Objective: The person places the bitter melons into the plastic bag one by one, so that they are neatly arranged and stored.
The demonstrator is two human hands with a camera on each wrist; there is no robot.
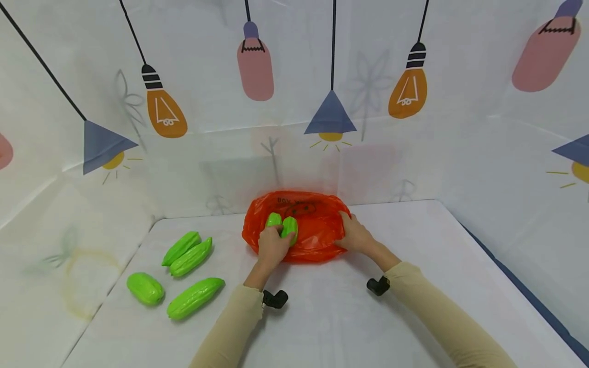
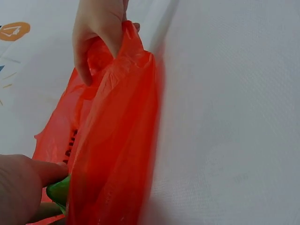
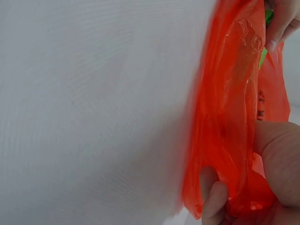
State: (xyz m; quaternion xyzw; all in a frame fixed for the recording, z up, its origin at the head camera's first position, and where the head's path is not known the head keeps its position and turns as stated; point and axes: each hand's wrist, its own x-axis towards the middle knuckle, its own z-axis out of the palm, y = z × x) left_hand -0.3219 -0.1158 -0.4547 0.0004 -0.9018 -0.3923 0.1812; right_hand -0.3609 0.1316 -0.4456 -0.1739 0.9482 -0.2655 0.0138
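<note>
A red plastic bag (image 1: 317, 245) lies open at the back of the table, with dark print inside. My left hand (image 1: 272, 246) reaches into its left side and holds a bright green ridged gourd (image 1: 289, 228) between thumb and fingers. Beside it in the bag's mouth is another green gourd (image 1: 273, 220), partly behind the fingers. In the left wrist view, green gourd (image 2: 58, 193) shows between the left thumb and fingers, mostly hidden by red plastic. My right hand (image 1: 356, 235) grips the bag's right rim, thumb inside and fingers outside in the right wrist view.
On the table's left lie two gourds side by side (image 1: 186, 253), a shorter rounded gourd (image 1: 145, 289) and a long gourd (image 1: 195, 298). Behind the white table (image 1: 322, 317) hangs a white sheet (image 1: 294, 163) printed with lamps and bulbs.
</note>
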